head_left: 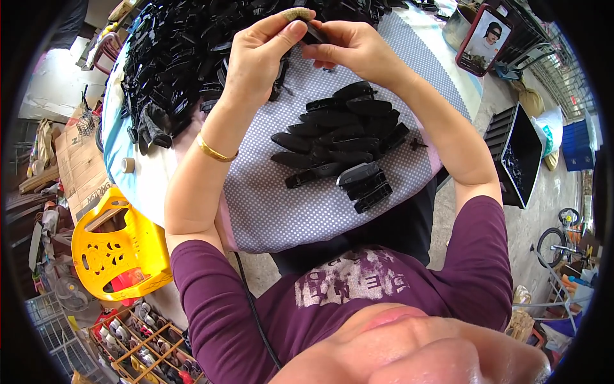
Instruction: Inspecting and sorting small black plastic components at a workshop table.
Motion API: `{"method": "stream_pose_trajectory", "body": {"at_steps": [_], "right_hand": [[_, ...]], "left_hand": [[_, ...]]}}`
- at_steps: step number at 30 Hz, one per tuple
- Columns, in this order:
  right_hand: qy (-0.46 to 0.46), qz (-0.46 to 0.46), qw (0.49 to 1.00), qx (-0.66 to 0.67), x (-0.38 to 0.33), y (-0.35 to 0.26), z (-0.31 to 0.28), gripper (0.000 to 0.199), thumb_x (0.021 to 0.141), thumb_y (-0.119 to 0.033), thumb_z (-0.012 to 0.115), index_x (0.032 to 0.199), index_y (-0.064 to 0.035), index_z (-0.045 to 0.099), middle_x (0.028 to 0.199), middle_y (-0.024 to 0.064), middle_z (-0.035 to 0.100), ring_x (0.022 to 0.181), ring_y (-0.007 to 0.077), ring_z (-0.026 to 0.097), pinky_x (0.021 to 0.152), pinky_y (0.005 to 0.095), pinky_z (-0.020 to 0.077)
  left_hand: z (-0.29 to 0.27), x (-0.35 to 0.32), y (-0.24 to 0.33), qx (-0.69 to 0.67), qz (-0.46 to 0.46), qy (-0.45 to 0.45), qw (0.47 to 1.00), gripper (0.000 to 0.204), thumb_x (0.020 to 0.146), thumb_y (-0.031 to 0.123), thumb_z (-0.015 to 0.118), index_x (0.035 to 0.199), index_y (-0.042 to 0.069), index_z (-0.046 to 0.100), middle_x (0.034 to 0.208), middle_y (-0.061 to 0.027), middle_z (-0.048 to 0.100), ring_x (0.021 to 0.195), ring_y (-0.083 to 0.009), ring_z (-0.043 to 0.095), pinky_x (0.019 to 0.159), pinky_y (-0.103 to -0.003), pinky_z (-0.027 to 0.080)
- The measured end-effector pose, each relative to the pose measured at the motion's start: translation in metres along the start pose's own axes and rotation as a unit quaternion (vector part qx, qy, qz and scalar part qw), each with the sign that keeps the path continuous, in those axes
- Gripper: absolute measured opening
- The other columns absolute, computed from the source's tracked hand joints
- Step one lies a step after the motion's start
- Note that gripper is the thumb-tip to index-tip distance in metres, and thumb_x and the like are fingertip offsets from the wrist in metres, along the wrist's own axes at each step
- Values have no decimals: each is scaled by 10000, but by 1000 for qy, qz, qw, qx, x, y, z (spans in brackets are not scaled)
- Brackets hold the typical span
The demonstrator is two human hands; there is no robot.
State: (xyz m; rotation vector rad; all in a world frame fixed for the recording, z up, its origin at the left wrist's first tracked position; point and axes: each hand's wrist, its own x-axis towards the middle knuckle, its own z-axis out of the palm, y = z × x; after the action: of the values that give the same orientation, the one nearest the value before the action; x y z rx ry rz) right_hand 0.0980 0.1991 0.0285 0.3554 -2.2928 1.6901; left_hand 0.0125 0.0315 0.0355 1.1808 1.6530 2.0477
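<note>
We held one small black plastic part [314, 33] up over the far side of the table [409, 51], both hands meeting on it. Our left hand [259, 61] pinched its near end, the wrapped thumb [295, 14] pressing down from above; our right hand [355, 48] closed its fingertips on the other end, probably so that the piece stayed steady between two grips. Just below our wrists lay a loose cluster of similar black pieces [345, 144] on the dotted cloth [288, 211], near enough to reach easily. A far bigger heap of black parts [179, 57] sat to the left. A phone [484, 40] leaned upright at the far right.
</note>
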Motion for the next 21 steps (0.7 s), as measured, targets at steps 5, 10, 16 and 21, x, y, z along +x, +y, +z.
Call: {"method": "stream_pose_trajectory", "body": {"at_steps": [5,10,16,21], "right_hand": [[39,-13,997,-72,-9,-4,8,326,841,-185,661,1106,-1,615,880,72,683,736,112,635,691,245,531],[-44,-39,986,-153,6,1,-5,330,826,-190,679,1111,-35,618,875,59,668,766,122,626,719,257,514],[60,52,985,-155,12,36,-89,301,789,-114,633,1060,16,622,956,113,666,820,129,617,736,263,499],[-18,-90,939,-332,13,33,-47,241,739,-159,654,942,-28,659,805,160,653,739,254,640,680,324,498]], "left_hand": [[5,0,4,-21,-3,-14,1000,248,892,129,580,1094,-6,630,1014,-106,656,953,-166,604,894,-263,447],[2,0,13,82,-21,-5,996,261,893,137,585,1108,-6,623,1008,-90,654,928,-139,603,876,-248,452],[53,-25,50,331,43,-247,910,424,754,211,703,1144,93,587,739,-132,662,731,-240,640,661,-291,496],[61,-37,38,304,34,-272,912,308,745,278,707,976,81,656,697,-122,638,663,-273,605,628,-346,474]]}}
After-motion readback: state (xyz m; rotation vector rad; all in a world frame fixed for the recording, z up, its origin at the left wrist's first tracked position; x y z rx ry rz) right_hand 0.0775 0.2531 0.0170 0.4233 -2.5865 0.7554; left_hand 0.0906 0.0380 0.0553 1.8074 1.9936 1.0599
